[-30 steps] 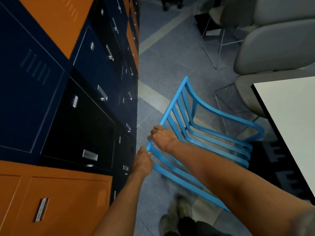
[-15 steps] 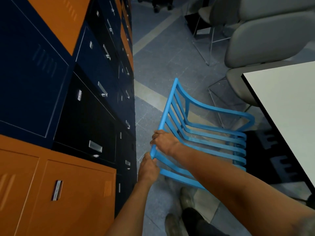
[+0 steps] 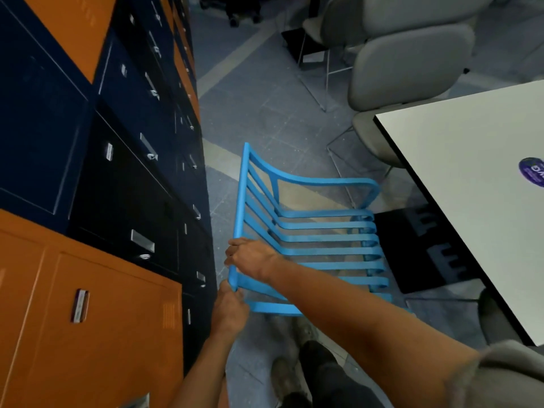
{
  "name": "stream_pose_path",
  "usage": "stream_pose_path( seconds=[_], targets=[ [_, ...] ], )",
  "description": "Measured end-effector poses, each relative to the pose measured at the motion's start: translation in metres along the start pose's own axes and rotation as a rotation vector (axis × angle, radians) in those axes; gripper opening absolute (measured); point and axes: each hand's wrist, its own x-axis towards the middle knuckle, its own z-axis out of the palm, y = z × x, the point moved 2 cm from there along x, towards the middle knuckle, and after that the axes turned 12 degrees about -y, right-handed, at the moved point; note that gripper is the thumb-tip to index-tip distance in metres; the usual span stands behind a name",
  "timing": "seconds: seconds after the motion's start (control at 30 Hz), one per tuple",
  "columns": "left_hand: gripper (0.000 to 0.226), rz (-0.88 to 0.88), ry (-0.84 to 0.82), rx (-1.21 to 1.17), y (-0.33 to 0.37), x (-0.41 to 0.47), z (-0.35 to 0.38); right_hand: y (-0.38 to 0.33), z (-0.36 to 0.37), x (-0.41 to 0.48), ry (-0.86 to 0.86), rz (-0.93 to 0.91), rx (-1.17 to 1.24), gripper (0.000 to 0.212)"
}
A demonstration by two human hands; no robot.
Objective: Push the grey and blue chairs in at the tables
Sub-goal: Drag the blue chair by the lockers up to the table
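— Where's the blue slatted chair [image 3: 309, 231]?
— Beside the white table [image 3: 471, 201], seat facing it.
— The hands?
— Left hand [image 3: 229, 310] and right hand [image 3: 250, 257] both clamped on its smooth top rail.

Both hands grip the top rail of a bright blue slatted plastic chair [image 3: 309, 231]: the right hand [image 3: 250, 259] wraps it further up, the left hand [image 3: 229, 310] just below. Orange and navy metal lockers [image 3: 88, 231] stand left of the hands; a white rectangular table [image 3: 471, 187] and grey upholstered chairs [image 3: 406, 66] lie right and beyond.
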Motion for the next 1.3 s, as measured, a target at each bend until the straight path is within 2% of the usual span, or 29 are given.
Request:
stream_pose_path(
  seconds=[0.2, 0.23, 0.33, 0.4, 0.5, 0.67, 0.77, 1.0, 1.2, 1.3],
  targets=[
    [0.025, -0.006, -0.02, -0.048, -0.016, -0.023, 0.001, -0.027, 0.023, -0.019, 0.087, -0.004, 0.089, 0.05],
    [0.032, 0.017, 0.018, 0.031, -0.014, -0.027, -0.001, -0.029, 0.03, -0.025, 0.112, 0.007, 0.138, 0.055],
    [0.071, 0.202, 0.273, 0.476, -0.005, -0.042, 0.001, -0.025, 0.054, -0.053, 0.131, 0.123, 0.34, 0.068],
    [0.08, 0.355, 0.343, 0.63, 0.008, -0.053, 0.011, -0.013, 0.074, -0.077, 0.08, 0.229, 0.428, 0.067],
    [0.07, 0.465, 0.203, 0.786, 0.023, -0.059, 0.048, 0.014, 0.118, -0.117, -0.067, 0.377, 0.433, 0.062],
    [0.06, 0.42, -0.137, 1.009, 0.015, -0.04, 0.109, 0.042, 0.187, -0.167, -0.267, 0.551, 0.471, 0.062],
    [0.06, 0.399, -0.242, 1.097, 0.008, -0.021, 0.137, 0.056, 0.226, -0.192, -0.338, 0.608, 0.541, 0.062],
    [0.062, 0.341, -0.343, 1.113, -0.016, 0.021, 0.167, 0.079, 0.287, -0.21, -0.364, 0.638, 0.611, 0.063],
    [0.047, 0.434, -0.248, 1.188, -0.033, 0.048, 0.185, 0.085, 0.331, -0.205, -0.345, 0.589, 0.633, 0.058],
    [0.052, 0.442, -0.253, 1.238, -0.031, 0.058, 0.191, 0.09, 0.348, -0.2, -0.314, 0.563, 0.659, 0.046]
  ],
)
